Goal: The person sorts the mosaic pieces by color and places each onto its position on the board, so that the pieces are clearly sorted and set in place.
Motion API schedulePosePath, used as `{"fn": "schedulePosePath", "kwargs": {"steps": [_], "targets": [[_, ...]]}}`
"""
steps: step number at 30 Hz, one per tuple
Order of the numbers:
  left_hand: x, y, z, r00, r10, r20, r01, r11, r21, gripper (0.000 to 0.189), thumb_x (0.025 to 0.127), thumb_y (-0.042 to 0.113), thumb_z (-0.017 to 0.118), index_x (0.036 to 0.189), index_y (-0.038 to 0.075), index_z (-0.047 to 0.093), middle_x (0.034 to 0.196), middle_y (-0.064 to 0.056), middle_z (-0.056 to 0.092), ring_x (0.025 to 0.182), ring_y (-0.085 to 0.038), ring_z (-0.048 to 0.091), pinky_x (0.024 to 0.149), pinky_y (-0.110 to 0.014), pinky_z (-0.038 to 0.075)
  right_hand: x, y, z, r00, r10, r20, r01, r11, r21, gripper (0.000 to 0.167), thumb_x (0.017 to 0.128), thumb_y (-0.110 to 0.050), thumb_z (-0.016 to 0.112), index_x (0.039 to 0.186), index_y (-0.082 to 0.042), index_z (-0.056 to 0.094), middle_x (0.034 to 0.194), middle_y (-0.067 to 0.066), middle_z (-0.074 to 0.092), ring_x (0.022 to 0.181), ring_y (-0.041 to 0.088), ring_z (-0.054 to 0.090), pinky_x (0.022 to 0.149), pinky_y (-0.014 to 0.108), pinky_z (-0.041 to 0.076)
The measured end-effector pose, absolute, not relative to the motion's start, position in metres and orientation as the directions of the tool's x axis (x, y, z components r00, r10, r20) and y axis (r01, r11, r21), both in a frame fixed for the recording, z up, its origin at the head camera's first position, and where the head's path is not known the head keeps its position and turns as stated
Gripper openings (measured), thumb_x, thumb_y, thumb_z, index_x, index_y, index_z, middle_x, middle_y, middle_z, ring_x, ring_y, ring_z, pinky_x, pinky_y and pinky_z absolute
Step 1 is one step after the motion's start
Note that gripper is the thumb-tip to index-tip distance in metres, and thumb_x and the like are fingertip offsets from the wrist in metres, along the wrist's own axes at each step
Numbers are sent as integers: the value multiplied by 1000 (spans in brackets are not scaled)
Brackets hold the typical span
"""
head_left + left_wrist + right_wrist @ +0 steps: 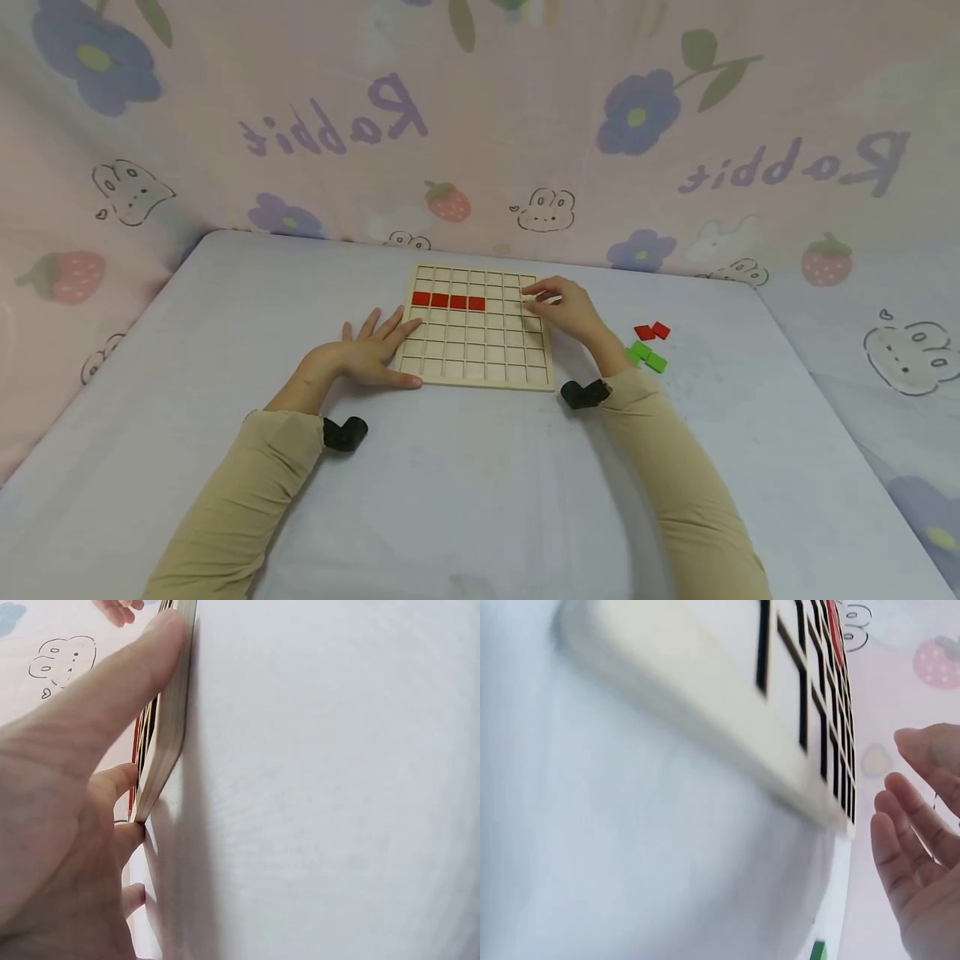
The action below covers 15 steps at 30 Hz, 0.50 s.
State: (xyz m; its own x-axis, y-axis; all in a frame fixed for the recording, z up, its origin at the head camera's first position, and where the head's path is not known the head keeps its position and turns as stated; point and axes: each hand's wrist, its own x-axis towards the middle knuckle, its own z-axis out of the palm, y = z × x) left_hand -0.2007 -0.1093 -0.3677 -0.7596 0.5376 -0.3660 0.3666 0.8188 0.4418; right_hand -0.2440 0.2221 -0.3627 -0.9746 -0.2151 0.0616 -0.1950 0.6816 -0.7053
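A square wooden grid board (480, 350) lies on the white table, with a row of several red tiles (450, 301) across its second row from the back. My left hand (367, 354) rests with spread fingers at the board's left side, fingertips on the edge and thumb along the near left corner. In the left wrist view that thumb (142, 664) lies against the board's side. Over the board's back right part is my right hand (564, 307), thumb and fingers apart. The right wrist view shows this hand (930, 847) with bent fingers and nothing between them.
Right of the board lie two loose red tiles (652, 332) and several green tiles (647, 356), close to the right forearm. A printed rabbit curtain (480, 125) stands behind the table. Black wrist mounts (345, 434) sit at both sleeve cuffs.
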Motion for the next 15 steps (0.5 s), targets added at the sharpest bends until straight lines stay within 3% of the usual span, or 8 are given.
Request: {"fn": "schedulePosePath", "kwargs": {"steps": [15], "targets": [[-200,-110,-366,-759,539,-366,370,819,439,99,87,54,62,155,15,2,159,-20,-14,142,-49,-18,102,-76,-11,-237,255,-364,-986,-155,53,-150,719,-679,30,91,-17,65,119,-6,66,128,17,56,112,35,58,92,49,47]]}}
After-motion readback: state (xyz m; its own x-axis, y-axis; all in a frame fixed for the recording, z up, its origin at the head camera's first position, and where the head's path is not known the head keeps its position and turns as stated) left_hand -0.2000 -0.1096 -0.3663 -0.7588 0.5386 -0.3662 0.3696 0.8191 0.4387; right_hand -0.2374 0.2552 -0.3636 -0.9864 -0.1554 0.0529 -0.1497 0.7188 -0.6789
